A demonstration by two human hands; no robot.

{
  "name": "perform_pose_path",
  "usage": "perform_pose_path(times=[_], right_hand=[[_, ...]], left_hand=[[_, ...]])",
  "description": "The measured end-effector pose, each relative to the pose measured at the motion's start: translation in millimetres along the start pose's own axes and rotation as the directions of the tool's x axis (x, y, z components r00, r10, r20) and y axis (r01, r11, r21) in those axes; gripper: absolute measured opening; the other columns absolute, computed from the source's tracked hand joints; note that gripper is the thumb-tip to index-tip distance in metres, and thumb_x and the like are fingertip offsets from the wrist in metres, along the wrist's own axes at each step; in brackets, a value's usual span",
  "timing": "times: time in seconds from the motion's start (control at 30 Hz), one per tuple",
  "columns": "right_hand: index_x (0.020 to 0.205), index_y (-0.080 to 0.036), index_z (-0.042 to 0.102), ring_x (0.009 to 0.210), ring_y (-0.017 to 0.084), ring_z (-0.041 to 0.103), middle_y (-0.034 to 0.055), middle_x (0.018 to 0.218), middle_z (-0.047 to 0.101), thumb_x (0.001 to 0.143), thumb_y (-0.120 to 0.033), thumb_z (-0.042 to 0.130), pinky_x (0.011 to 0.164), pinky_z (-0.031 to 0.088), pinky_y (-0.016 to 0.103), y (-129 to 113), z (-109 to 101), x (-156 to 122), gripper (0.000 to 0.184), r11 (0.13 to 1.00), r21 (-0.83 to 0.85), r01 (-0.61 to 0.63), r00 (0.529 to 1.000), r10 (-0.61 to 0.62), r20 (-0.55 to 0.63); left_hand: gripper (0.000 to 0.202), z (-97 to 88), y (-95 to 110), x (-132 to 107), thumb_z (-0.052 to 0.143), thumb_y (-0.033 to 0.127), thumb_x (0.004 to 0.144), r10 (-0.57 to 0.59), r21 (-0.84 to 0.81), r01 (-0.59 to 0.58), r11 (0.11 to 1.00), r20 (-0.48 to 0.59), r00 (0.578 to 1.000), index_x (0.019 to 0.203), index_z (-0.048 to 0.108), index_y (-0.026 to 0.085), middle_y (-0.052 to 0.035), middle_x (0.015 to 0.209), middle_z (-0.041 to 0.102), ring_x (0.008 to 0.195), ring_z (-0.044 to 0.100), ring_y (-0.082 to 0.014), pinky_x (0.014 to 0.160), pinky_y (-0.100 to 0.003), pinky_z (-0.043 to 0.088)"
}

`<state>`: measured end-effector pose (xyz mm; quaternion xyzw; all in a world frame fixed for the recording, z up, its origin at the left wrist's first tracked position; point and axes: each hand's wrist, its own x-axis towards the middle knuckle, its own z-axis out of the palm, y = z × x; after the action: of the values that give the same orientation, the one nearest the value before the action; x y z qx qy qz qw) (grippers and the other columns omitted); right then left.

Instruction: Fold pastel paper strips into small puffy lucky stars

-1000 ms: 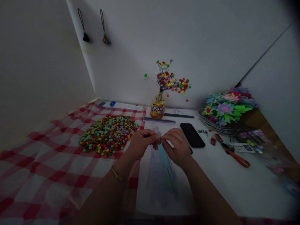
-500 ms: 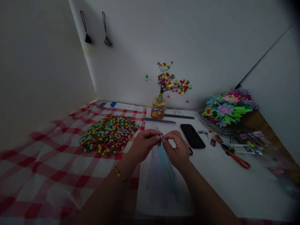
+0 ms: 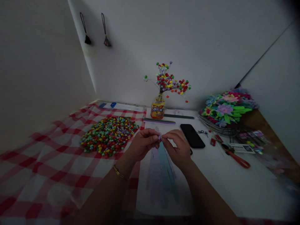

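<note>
Paper, a small purple piece [image 3: 159,137], sits pinched in the grip of both left hand [image 3: 145,143] and right hand [image 3: 177,147], above the tabletop [image 3: 217,181], seemingly unfinished; folded stars [image 3: 109,136] lie heaped, flat strips [image 3: 167,167] apparently await folding.

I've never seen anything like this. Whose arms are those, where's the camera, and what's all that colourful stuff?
There's no machine here: those are a person's own bare arms, seen from a camera worn on the head, looking forward and down.

The left hand pinches a small purple piece. The right hand has its fingertips right at it; whether they grip it too is hard to tell.

Below the hands lie purple and blue-green strips. To the left, a heap of small colourful pieces rests on a red-and-white checked cloth. Beyond the hands stands a bottle holding stems with colourful tips. To the right are a black phone and artificial flowers.
</note>
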<state>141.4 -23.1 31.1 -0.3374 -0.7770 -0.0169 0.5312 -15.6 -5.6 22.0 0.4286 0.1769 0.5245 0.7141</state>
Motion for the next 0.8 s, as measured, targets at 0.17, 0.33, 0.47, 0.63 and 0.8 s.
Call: perform_pose_path(times=[0.17, 0.33, 0.47, 0.63, 0.8], right_hand=[[0.083, -0.021, 0.058, 0.076, 0.018, 0.054, 0.0029, 0.076, 0.059, 0.077, -0.015, 0.058, 0.074, 0.043, 0.037, 1, -2, 2, 0.009, 0.998, -0.018, 0.066, 0.998, -0.065, 0.023], [0.082, -0.020, 0.055, 0.074, 0.018, 0.053, 0.0030, 0.075, 0.059, 0.078, -0.013, 0.056, 0.073, 0.042, 0.036, 0, -1, 3, 0.008, 0.992, -0.064, 0.107, 0.993, -0.103, 0.053], [0.080, -0.019, 0.053, 0.075, 0.018, 0.052, 0.0038, 0.074, 0.058, 0.079, -0.013, 0.053, 0.071, 0.042, 0.036, -3, 0, 4, 0.006, 0.989, -0.087, 0.122, 0.992, -0.118, 0.046], [0.080, -0.019, 0.052, 0.074, 0.017, 0.051, 0.0037, 0.075, 0.057, 0.079, -0.013, 0.052, 0.072, 0.042, 0.035, -4, 4, 2, 0.006, 0.991, -0.101, 0.092, 0.996, -0.093, 0.001], [0.077, -0.019, 0.052, 0.073, 0.017, 0.052, 0.0030, 0.073, 0.058, 0.079, -0.014, 0.052, 0.072, 0.040, 0.035, -4, 8, 0, 0.006, 0.978, -0.203, 0.034, 0.994, -0.054, -0.095]], left_hand=[[0.011, 0.1, 0, 0, 0.071, 0.020, 0.064, -0.001, 0.012, 0.001, 1.000, -0.008, 1.000, 0.072, 0.066, 0.013, -0.0016, 0.060, 0.063, 0.050, 0.057, -0.0101, 0.052, -0.024, 0.044], [0.011, 0.5, -2, 1, 0.071, 0.020, 0.065, -0.001, 0.021, 0.001, 1.000, -0.008, 1.000, 0.072, 0.066, 0.012, -0.0019, 0.057, 0.063, 0.049, 0.056, -0.0102, 0.052, -0.024, 0.043], [0.011, -0.7, -3, 1, 0.070, 0.019, 0.065, 0.002, 0.023, -0.002, 1.000, -0.002, 1.000, 0.072, 0.067, 0.012, -0.0022, 0.057, 0.063, 0.049, 0.056, -0.0102, 0.052, -0.024, 0.043], [0.010, 2.5, -6, 1, 0.069, 0.019, 0.067, 0.013, -0.013, -0.013, 1.000, -0.017, 1.000, 0.073, 0.067, 0.011, -0.0031, 0.061, 0.064, 0.051, 0.056, -0.0099, 0.053, -0.023, 0.043], [0.016, 10.0, -10, 2, 0.071, 0.019, 0.065, 0.006, -0.112, -0.013, 0.994, -0.061, 0.998, 0.079, 0.068, 0.012, -0.0024, 0.063, 0.064, 0.053, 0.056, -0.0086, 0.056, -0.023, 0.044]])
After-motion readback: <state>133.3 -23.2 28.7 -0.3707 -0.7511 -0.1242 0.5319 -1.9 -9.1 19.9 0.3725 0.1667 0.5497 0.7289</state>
